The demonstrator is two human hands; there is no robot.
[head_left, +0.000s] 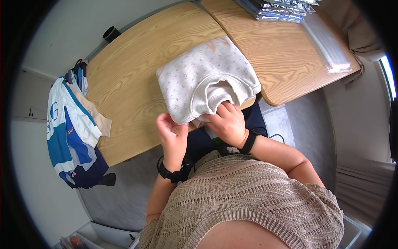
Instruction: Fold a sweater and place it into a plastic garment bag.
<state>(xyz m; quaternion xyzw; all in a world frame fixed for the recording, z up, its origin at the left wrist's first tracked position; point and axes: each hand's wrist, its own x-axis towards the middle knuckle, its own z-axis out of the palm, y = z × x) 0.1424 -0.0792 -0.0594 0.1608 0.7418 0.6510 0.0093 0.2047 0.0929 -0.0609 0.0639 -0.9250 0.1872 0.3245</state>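
Observation:
A folded white sweatshirt [199, 68] with a small scattered print lies on the wooden table. Its ribbed neckline faces me at the near edge. My left hand [172, 137] is at its near left corner, fingers curled and thumb against the cloth, holding that corner. My right hand [229, 125] grips the collar edge near the middle, with fingertips partly hidden in the neck opening. Both wrists wear black bands.
Several garments on hangers [70, 128] drape over the table's left end. A black cup [111, 34] stands by the far edge. On the adjoining right table [265, 54] are a stack of silvery packages [280, 12] and clear plastic bags [327, 45].

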